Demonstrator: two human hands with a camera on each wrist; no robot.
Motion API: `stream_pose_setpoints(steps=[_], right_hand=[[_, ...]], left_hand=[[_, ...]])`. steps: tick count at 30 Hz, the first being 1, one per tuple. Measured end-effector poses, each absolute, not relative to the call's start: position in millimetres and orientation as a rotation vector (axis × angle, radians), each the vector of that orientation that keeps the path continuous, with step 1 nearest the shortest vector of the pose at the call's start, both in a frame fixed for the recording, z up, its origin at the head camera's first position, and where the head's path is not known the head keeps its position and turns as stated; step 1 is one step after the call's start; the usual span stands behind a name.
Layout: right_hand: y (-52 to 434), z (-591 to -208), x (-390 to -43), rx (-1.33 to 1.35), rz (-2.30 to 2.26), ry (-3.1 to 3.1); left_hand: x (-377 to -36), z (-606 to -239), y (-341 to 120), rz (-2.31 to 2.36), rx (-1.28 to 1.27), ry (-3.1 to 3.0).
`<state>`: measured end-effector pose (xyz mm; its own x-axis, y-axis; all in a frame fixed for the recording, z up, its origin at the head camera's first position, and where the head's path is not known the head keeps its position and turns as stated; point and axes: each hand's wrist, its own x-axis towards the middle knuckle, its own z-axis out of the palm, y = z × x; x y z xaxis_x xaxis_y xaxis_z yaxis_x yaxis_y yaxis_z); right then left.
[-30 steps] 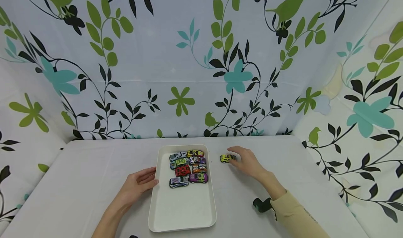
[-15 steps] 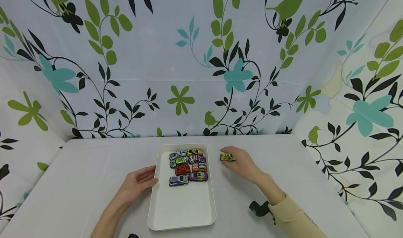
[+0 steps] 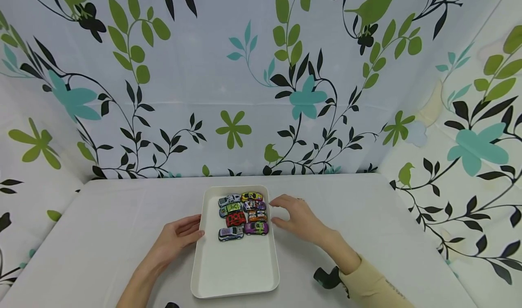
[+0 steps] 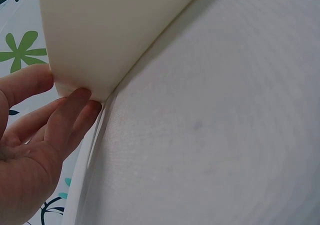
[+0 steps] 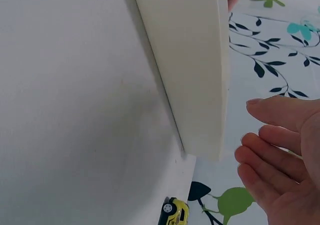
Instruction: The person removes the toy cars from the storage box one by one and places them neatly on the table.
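Note:
A white tray [image 3: 234, 271] stands in the middle of the table with several small toy cars [image 3: 235, 219] grouped in its far half. My left hand [image 3: 179, 238] rests at its left side, thumb at the rim. In the left wrist view, the fingers [image 4: 75, 110] lie against the outer wall. My right hand [image 3: 299, 219] hovers beside the right rim with thumb and fingers apart and nothing between them. A yellow toy car [image 5: 175, 212] is on the table outside the tray in the right wrist view; in the head view my right hand hides it.
A white-covered table [image 3: 102, 244] carries the tray. Leaf-and-bird patterned cloth [image 3: 195, 72] rises behind it and at both sides. A black wrist camera [image 3: 327, 278] sticks out beside my right sleeve [image 3: 371, 281].
The right hand has let go of the yellow toy car and moved left and nearer, to the tray's right rim. The left hand and tray have stayed put.

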<state>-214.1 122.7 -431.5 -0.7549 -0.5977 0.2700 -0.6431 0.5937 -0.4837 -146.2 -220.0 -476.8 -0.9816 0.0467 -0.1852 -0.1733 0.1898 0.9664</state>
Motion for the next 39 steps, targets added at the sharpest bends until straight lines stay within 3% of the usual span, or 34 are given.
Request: stream_pose_setpoints(steps=[39], right_hand=[[86.2, -461.2, -197.1, 1.29, 0.636, -2.782]], left_hand=[[-147.7, -476.7, -219.0, 1.894, -0.152, 2.3]])
